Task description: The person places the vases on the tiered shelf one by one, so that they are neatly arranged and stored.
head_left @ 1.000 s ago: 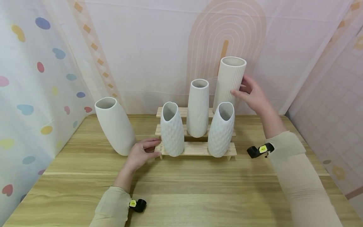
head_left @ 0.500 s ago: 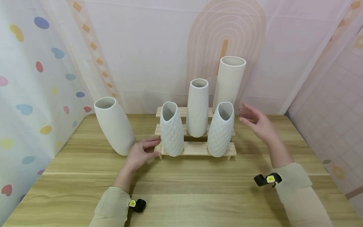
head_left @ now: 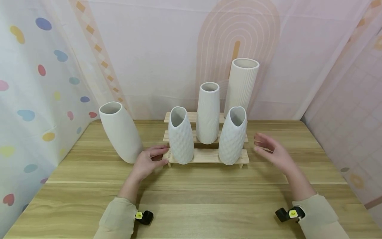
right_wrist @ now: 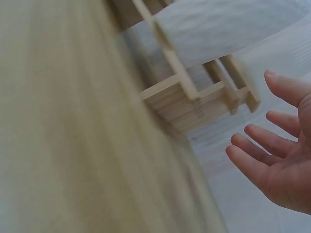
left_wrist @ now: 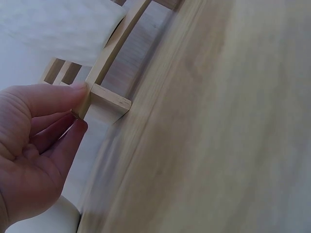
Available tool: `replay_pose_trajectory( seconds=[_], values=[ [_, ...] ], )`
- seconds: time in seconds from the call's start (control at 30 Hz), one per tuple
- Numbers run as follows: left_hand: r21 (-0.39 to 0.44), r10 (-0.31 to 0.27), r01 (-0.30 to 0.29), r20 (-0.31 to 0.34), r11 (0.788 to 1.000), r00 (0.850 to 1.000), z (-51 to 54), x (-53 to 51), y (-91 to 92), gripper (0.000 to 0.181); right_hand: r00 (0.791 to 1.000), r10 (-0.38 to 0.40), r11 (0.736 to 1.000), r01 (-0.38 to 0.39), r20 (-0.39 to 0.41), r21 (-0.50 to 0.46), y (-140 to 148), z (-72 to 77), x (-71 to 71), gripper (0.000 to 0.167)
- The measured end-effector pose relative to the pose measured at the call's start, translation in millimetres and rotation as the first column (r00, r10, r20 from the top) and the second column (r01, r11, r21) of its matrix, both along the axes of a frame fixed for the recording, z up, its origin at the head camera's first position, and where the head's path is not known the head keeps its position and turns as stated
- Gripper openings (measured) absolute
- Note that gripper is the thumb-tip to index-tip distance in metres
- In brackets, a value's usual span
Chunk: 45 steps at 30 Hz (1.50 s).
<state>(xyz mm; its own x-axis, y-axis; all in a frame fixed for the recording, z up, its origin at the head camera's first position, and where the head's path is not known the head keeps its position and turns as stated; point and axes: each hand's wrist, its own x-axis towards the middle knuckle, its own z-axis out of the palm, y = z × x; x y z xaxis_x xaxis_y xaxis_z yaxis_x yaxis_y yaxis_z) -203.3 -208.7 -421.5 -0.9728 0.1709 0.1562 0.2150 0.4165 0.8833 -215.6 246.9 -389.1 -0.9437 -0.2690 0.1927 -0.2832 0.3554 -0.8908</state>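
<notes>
A stepped wooden rack (head_left: 206, 156) stands mid-table with white vases on it. My left hand (head_left: 149, 162) pinches the left end of its lowest plank (left_wrist: 99, 68), thumb above and fingers below. Two dimpled vases, a left one (head_left: 181, 139) and a right one (head_left: 232, 139), stand on the bottom step. A slim vase (head_left: 208, 116) is on the middle step, and a tall ribbed vase (head_left: 242, 83) is at the top right. My right hand (head_left: 274, 152) holds nothing, fingers apart and loosely bent, off the rack's right end. In the right wrist view that hand (right_wrist: 286, 150) is beside the rack.
A smooth white vase (head_left: 120, 132) stands directly on the wooden table (head_left: 209, 205), left of the rack and close behind my left hand. A patterned curtain (head_left: 149, 49) hangs behind the table, with more cloth at both sides.
My right hand has let go of the tall ribbed vase and moved down and towards me, to the right of the rack. My left hand has stayed at the rack's left end.
</notes>
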Motion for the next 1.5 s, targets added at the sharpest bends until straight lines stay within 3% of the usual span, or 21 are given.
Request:
replay_pose_trajectory(
  seconds=[0.17,0.37,0.57,0.73,0.9,1.1,1.17,1.27,1.4,1.5],
  values=[
    [-0.022,-0.017,0.017,-0.016,1.0,1.0,-1.0,3.7,0.3,0.042,1.0,0.026,0.999,-0.026,0.004,0.036,3,-10.1,6.7,0.06],
    [-0.099,-0.076,0.066,-0.102,0.993,0.992,-0.4,12.8,-4.1,0.043,0.998,0.069,0.996,-0.07,0.015,0.055,2,-18.1,10.2,0.059],
    [-0.062,-0.134,0.128,-0.103,0.99,0.986,9.2,33.9,-20.9,0.043,0.994,0.091,0.994,-0.095,0.067,0.053,-4,-22.6,12.2,0.062],
    [-0.064,-0.115,0.108,-0.104,0.992,0.988,24.7,53.1,-41.5,0.043,0.99,0.107,0.994,-0.109,0.095,0.017,-8,-24.3,12.8,0.063],
    [-0.087,-0.069,0.058,-0.128,0.995,0.989,40.5,69.3,-65.8,0.046,0.989,0.111,0.994,-0.111,0.099,-0.009,-11,-27.6,12.3,0.062],
    [-0.068,0.04,-0.057,-0.238,0.996,0.971,56.4,83.2,-93.5,0.047,0.989,0.096,0.995,-0.095,0.109,-0.012,-15,-28.7,12.6,0.059],
    [-0.021,0.087,-0.096,-0.269,0.995,0.959,60.6,85.7,-100.6,0.047,0.989,0.087,0.996,-0.087,0.119,-0.008,-15,-28.3,12.8,0.058],
    [0.113,0.155,-0.128,-0.287,0.985,0.945,65.2,86.8,-109.8,0.048,0.99,0.063,0.998,-0.066,0.127,0.017,-16,-27.4,12.9,0.058],
    [0.296,0.245,-0.162,-0.272,0.941,0.931,68.9,85.2,-117.7,0.05,0.992,0.04,0.998,-0.046,0.117,0.048,-17,-26.6,12.7,0.056],
    [0.343,0.277,-0.186,-0.238,0.921,0.931,70.7,81.1,-120.9,0.057,0.994,0.032,0.998,-0.039,0.107,0.057,-18,-26.5,12.3,0.054]
  ],
)
